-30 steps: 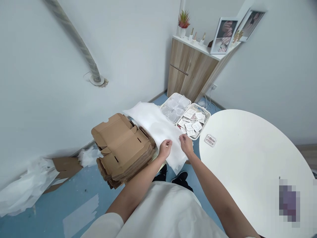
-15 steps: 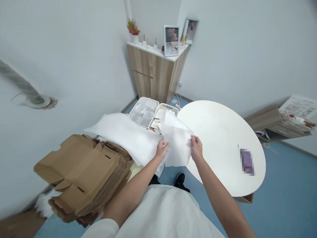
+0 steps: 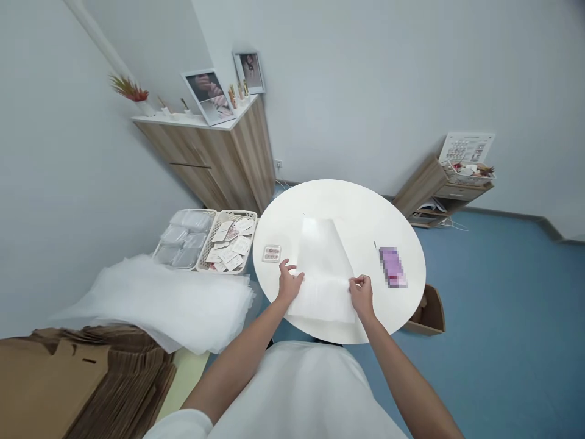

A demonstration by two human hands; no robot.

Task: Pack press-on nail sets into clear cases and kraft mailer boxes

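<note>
A thin white foam sheet (image 3: 322, 296) is spread between my two hands over the white round table (image 3: 333, 195), its near edge toward my body. At its left edge, my left hand (image 3: 289, 285) has the sheet between thumb and fingers, with some fingers partly raised. My right hand (image 3: 362, 295) pinches the right edge between thumb and fingertips. Left of the sheet, close to my left fingers, a small clear case (image 3: 272, 253) with rows of small reddish pieces lies on the table. A purple blurred-out item (image 3: 393, 267) lies to the right, with a thin dark stick (image 3: 376, 246) beside it.
Left of the table stand a white basket of cards (image 3: 230, 242) and a white basket of clear packets (image 3: 184, 238). Nearer are a pile of white foam sheets (image 3: 173, 299) and stacked flat cardboard boxes (image 3: 86, 378). An open carton (image 3: 429, 314) sits on the floor at right.
My view and both hands have turned right, from the foam pile to the round table. The foam sheet has come along and now lies over the table. The small clear case has come into view.
</note>
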